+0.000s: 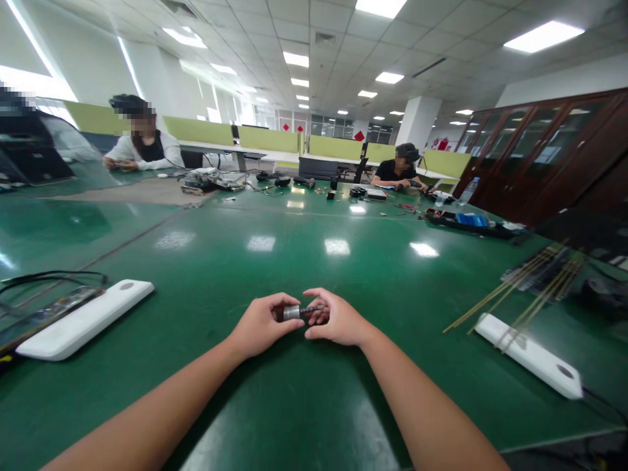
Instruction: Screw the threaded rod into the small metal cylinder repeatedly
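Low over the middle of the green table, my left hand [260, 324] grips a small silver cylinder with a dark shaft [292, 313], which looks like a small motor. Its thumb and forefinger press on the cylinder's sides, and the shaft points right. Close by on the right, my right hand [338, 320] curves around the shaft end with thumb and forefinger apart. Some of its fingers lie behind the shaft; whether they touch it I cannot tell.
White slabs lie left [88, 320] and right [530, 356]. Thin wooden sticks [505, 288] stretch over the right one. Electronics and cables [210, 180] sit at the back, near a black tray [471, 224] and a bottle [470, 191]. Two people work across the table.
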`<state>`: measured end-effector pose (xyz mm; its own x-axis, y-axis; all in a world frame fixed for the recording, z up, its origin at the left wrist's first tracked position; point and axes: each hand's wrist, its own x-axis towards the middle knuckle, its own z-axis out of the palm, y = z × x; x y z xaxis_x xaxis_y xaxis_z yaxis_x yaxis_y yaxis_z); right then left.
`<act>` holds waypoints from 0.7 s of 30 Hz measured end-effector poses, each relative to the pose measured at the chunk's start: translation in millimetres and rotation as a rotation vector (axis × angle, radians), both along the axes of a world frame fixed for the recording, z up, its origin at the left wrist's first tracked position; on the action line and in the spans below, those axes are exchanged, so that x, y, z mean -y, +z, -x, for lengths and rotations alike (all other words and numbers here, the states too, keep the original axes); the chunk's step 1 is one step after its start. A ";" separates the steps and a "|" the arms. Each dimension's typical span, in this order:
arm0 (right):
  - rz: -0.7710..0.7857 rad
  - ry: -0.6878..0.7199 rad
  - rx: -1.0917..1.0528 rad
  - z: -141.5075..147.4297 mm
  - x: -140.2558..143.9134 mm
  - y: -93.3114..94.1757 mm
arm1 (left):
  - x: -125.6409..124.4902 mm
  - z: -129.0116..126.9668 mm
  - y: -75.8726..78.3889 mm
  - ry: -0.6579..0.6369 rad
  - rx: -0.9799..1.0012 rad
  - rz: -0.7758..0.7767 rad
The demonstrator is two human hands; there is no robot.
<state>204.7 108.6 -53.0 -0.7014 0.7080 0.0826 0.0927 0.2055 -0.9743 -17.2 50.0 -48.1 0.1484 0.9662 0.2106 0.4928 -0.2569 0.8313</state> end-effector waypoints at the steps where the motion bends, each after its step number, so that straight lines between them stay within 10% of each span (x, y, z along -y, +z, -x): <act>1: -0.033 -0.005 0.022 1.0 -0.2 0.2 | 1.8 0.8 -1.2 0.003 -0.022 -0.007; 21: -0.438 -0.080 0.216 5.1 12.5 15.2 | 4.1 4.6 4.9 -0.039 -0.104 -0.017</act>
<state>199.6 96.1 -37.8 -0.6802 0.6916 0.2430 0.3153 0.5753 -0.7547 -21.8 45.9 -43.3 0.2081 0.9557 0.2084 0.5654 -0.2914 0.7716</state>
